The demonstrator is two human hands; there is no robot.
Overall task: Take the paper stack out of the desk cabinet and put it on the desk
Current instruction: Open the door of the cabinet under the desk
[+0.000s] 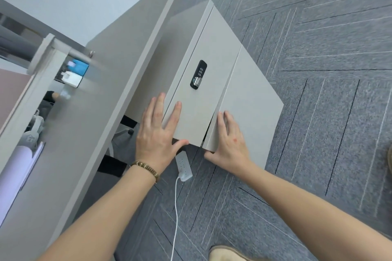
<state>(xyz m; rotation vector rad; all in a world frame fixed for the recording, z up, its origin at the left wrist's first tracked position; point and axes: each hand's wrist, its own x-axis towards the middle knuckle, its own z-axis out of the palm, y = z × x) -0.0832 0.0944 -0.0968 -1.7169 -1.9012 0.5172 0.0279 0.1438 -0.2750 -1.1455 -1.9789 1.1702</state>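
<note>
Office: desk (118, 82), keypad-locked cabinet (212, 74), carpet tiles (318, 112).

Hands (157, 133), forearms (101, 214) bare; gold-brown ribbed bracelet (146, 169) on left wrist; tan shoe (229, 254) at bottom edge.

Left hand (158, 133), right hand (229, 144): flat, fingers straight.

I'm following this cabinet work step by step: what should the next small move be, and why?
Probably press the plain panel shut with the right hand: a dark gap shows between it and the keypad panel, which the left hand lies flat on.
</note>
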